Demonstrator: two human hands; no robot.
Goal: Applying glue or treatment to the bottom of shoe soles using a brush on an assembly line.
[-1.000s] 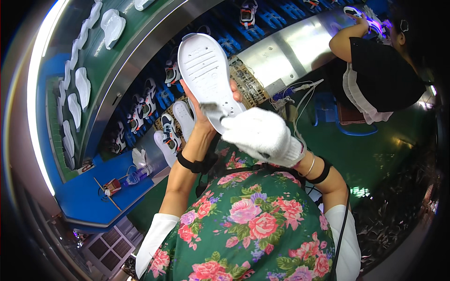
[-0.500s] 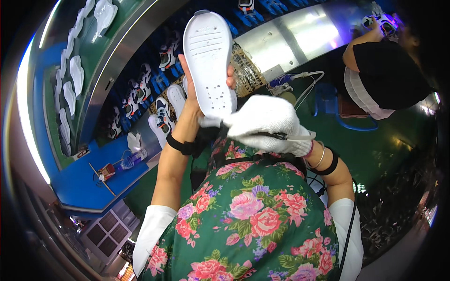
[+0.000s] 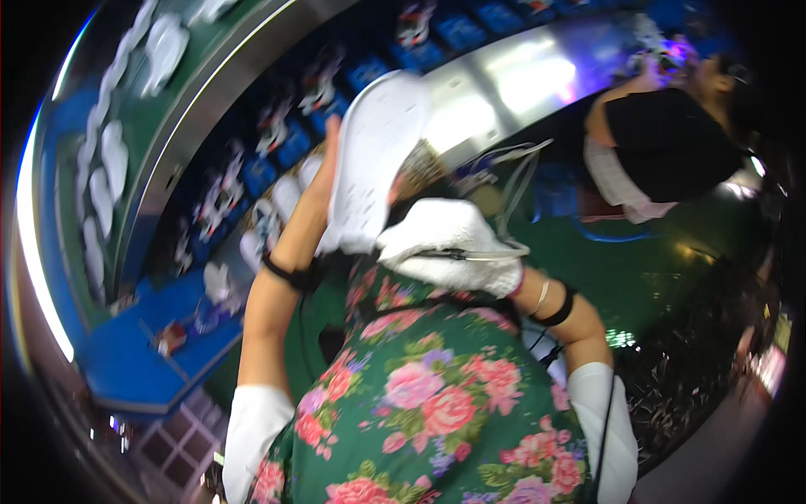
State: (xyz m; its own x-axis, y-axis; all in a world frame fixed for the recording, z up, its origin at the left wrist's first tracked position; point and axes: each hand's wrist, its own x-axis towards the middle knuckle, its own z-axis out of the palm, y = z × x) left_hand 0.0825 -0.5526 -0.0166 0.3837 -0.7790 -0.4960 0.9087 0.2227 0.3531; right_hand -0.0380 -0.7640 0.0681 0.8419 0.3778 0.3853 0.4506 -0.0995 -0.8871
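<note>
My left hand (image 3: 321, 172) grips a white shoe sole (image 3: 382, 139), thumb along its left edge and fingertips showing at its right. The sole stands tilted, with its toe end up and its broad face toward me. My right hand (image 3: 449, 239), in a white knitted glove, is closed beside the sole's heel end. A pale, slim cord or rod with a dark part runs across the glove. The glove hides what its fingers hold, and motion blurs the heel end.
Shoes (image 3: 222, 197) and pale soles stand on a rack of blue holders (image 3: 294, 144). A metal-edged conveyor with white soles (image 3: 164, 50) curves at left, above a blue table (image 3: 126, 361). At right a co-worker in black (image 3: 672, 143) handles a shoe.
The sole has come lower and tilted, its toe end leaning right. My gloved hand has shifted left and down, still near the heel. The whole view has swung slightly and blurred.
</note>
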